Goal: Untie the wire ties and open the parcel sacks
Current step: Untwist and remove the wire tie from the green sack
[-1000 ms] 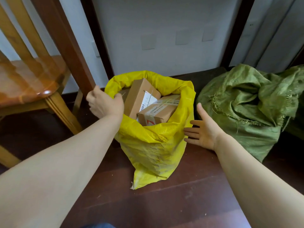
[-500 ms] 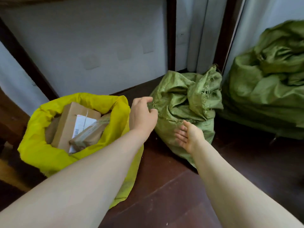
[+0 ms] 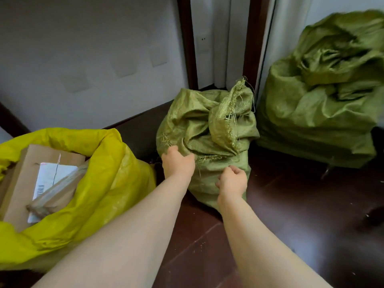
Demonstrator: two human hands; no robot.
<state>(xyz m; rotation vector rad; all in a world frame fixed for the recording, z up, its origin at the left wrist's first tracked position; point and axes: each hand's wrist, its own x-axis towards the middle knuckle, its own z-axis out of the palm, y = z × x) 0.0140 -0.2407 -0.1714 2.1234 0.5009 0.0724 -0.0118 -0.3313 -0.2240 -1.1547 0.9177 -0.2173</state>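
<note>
A small green woven sack stands on the floor by the wall, its frayed mouth folded over and bunched at the top. No wire tie shows on it. My left hand grips the fabric at the frayed fold on the sack's left front. My right hand lies against the lower front of the sack with its fingers curled; whether it holds fabric is unclear. At the left stands the yellow sack, mouth open, with cardboard parcels showing inside.
A larger green sack, bunched shut at the top, stands at the right against a white curtain. A white wall with dark wooden posts runs behind the sacks. The floor is dark wood.
My view swung right from the yellow sack to the small green one. My left hand let go of the yellow rim and took the green fabric; my right hand's fingers curled against the sack.
</note>
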